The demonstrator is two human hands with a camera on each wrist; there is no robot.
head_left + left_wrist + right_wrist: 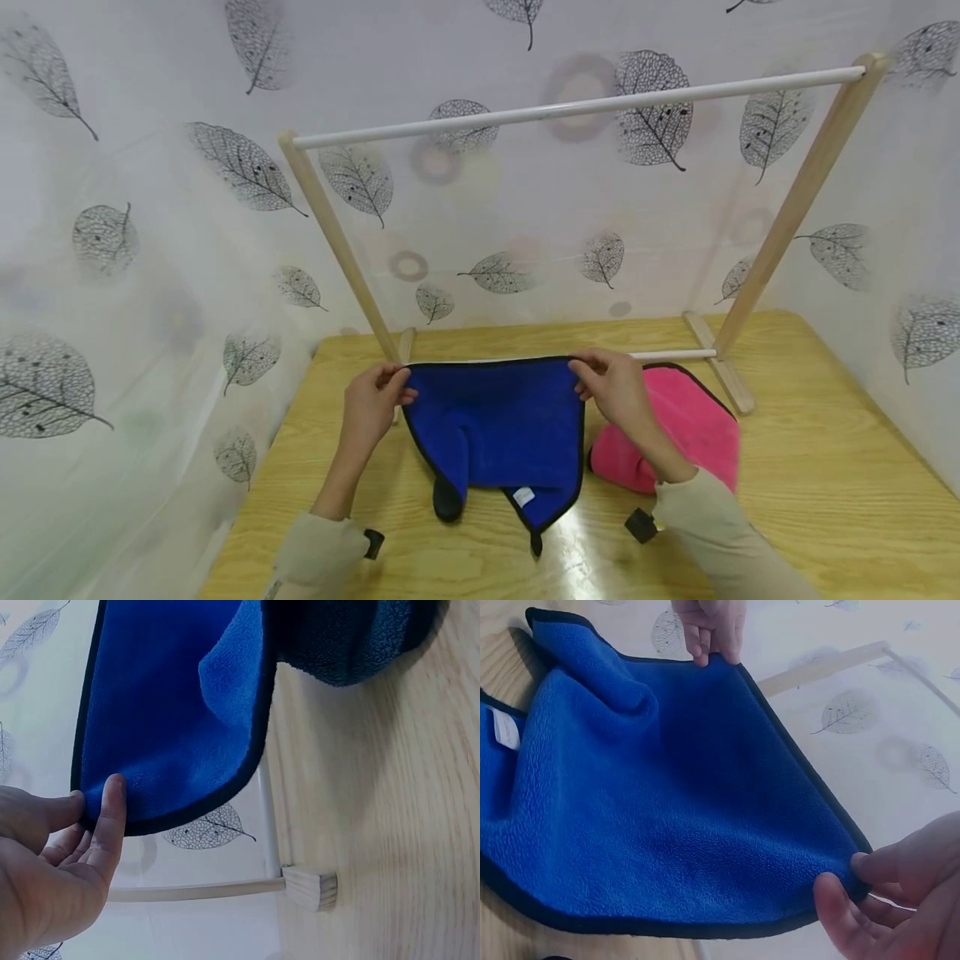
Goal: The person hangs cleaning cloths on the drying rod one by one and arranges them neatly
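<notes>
A blue towel [502, 425] with black edging hangs between my two hands, its top edge drawn straight. At its upper left corner, my left hand [372, 404] pinches the edge between thumb and fingers. My right hand [615, 387] pinches the upper right corner the same way. The lower part of the towel folds and droops near the tabletop, and a white label [523, 497] shows by its lower corner. In the right wrist view both pinched corners of the blue towel [667, 802] are visible. A pink towel [693, 425] lies crumpled beside my right forearm, partly hidden by it.
Behind the towel stands a rack with a white top bar [577, 108], wooden posts [798, 204] and a low white bar [675, 354]. The rack's feet rest on the wooden table [817, 500]. Leaf-patterned sheeting [165, 192] closes off the back and sides.
</notes>
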